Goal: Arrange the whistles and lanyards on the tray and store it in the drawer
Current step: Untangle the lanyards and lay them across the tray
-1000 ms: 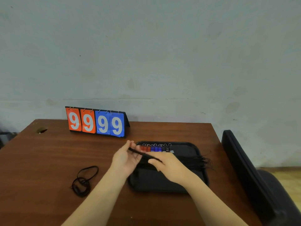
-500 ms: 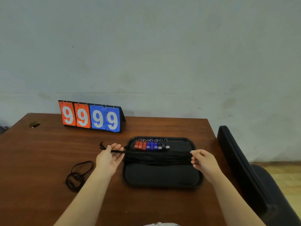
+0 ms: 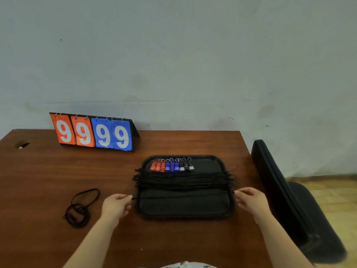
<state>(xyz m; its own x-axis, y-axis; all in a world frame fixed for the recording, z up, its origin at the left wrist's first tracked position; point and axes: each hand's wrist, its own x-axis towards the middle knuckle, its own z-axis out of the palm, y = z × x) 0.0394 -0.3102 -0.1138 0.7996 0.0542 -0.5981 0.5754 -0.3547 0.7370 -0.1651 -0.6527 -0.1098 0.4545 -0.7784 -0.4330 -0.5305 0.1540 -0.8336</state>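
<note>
A black tray (image 3: pixel 183 206) lies on the wooden table, right of centre. Along its far edge runs a row of whistles (image 3: pixel 172 167): red, then blue, then black and silver, each with a key ring. Several black lanyards (image 3: pixel 183 179) lie stretched side by side across the tray's middle. One more black lanyard (image 3: pixel 173 196) spans the tray just in front of that bundle. My left hand (image 3: pixel 116 206) pinches its left end beside the tray's left rim. My right hand (image 3: pixel 251 202) pinches the other end at the right rim. A loose coiled lanyard (image 3: pixel 81 207) lies on the table to the left.
An orange and blue flip scoreboard (image 3: pixel 92 132) reading 9999 stands at the back left of the table (image 3: pixel 38 180). A black padded chair (image 3: pixel 289 200) stands close to the table's right edge. The wall is right behind the table.
My hands were together over the tray, then drew apart, stretching a lanyard between them. They have since brought it nearer to me, to just in front of the lanyard bundle.
</note>
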